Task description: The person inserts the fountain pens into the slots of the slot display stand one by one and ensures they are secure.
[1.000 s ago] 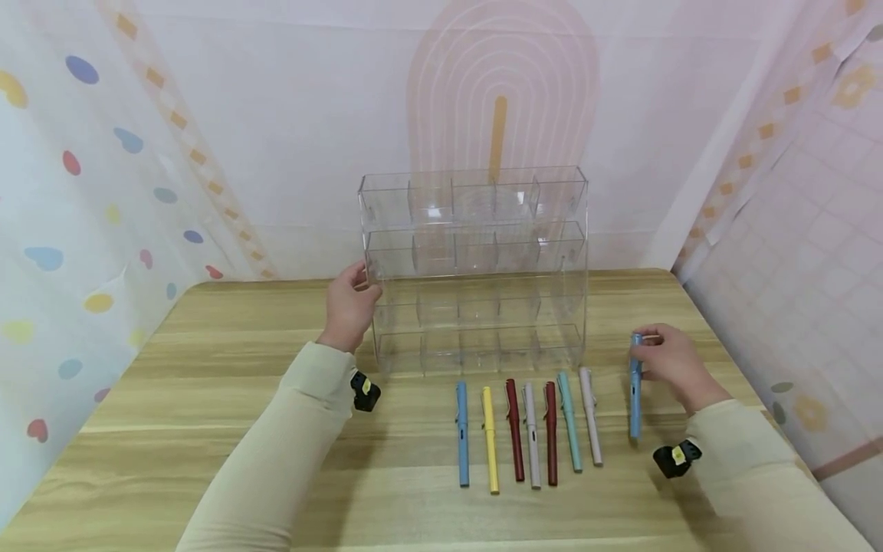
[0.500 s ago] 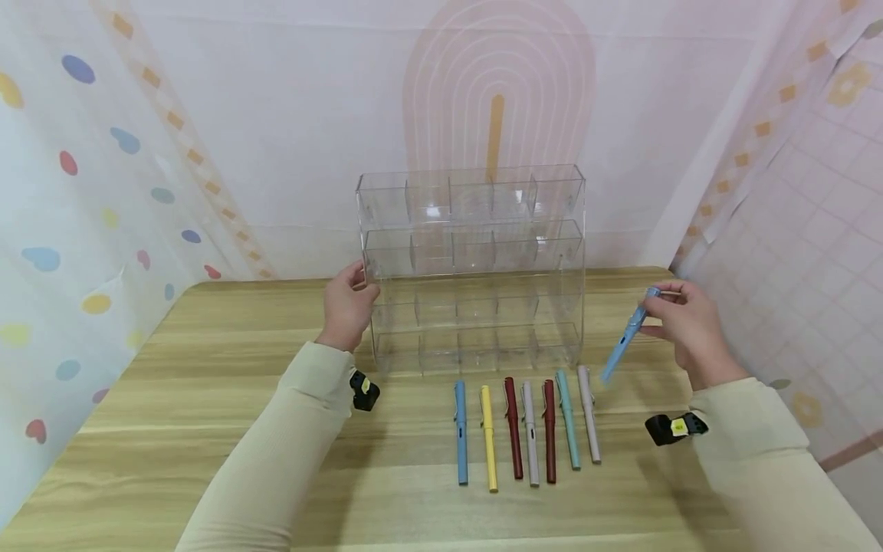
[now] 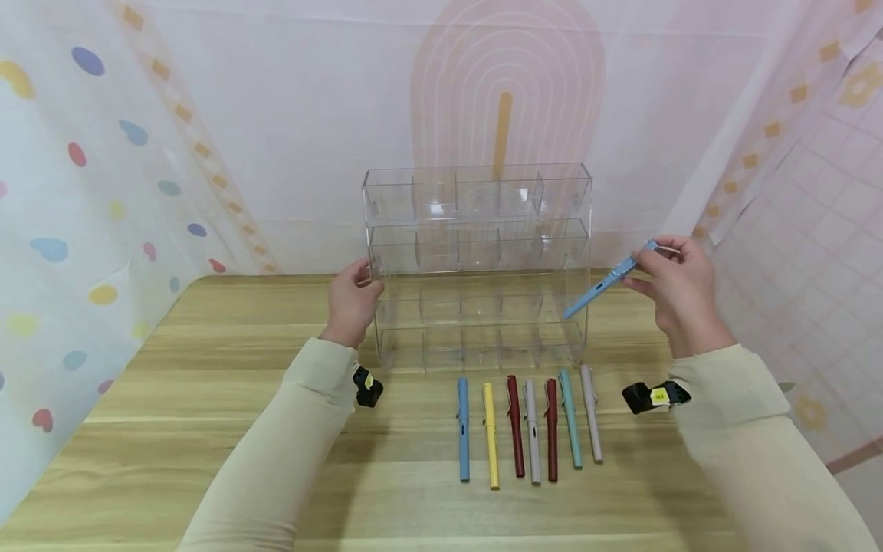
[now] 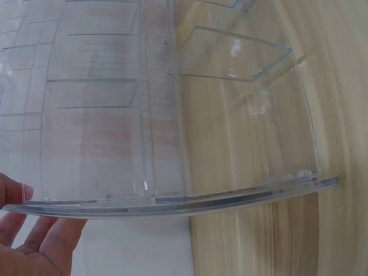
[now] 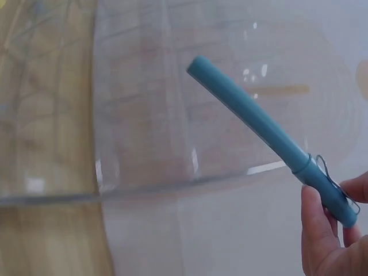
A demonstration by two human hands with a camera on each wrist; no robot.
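Note:
A clear acrylic pen rack (image 3: 479, 245) with stepped rows of compartments stands upright on the table. My left hand (image 3: 352, 301) grips its left side panel, thumb in front and fingers behind; the left wrist view shows the fingers (image 4: 60, 236) at the panel's edge. Raised at the rack's right side, my right hand (image 3: 679, 287) pinches a blue pen (image 3: 607, 286) by its capped, clip end. The pen slants down to the left, and its free end overlaps the rack's right part in the head view. In the right wrist view the metal clip (image 5: 330, 178) lies by the fingers.
In front of the rack several capped pens lie in a row: a blue pen (image 3: 463, 429), a yellow pen (image 3: 490, 437), dark red pens, greyish-lilac pens and a teal pen (image 3: 570, 418). The wooden table (image 3: 228, 429) meets a patterned curtain (image 3: 310, 138) behind.
My right hand has lifted the blue pen from an upright hold near the table, up and toward the rack, tilting it leftward. The left hand stays on the rack.

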